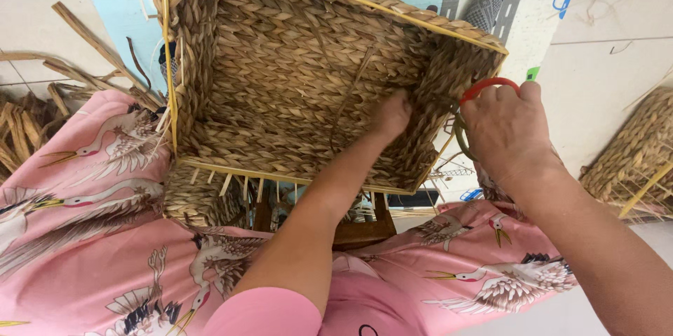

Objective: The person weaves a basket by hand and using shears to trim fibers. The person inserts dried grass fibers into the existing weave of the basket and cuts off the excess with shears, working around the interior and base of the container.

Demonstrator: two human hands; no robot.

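Woven basket [280, 76] tipped on lap, opening toward person. Left hand [391, 115] inside, pressing right wall, grip empty, apparently bracing weave. Right hand [506, 129] outside same wall, grip closed on red-handled scissors [487, 86]. Loose straw [77, 69] on floor at left.

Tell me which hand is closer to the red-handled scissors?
Right. The right hand holds the red-handled scissors outside the basket; the left hand is inside, pressing its woven wall.

Basket [280, 83] rough woven straw; scissors handle [488, 85] glossy red plastic.
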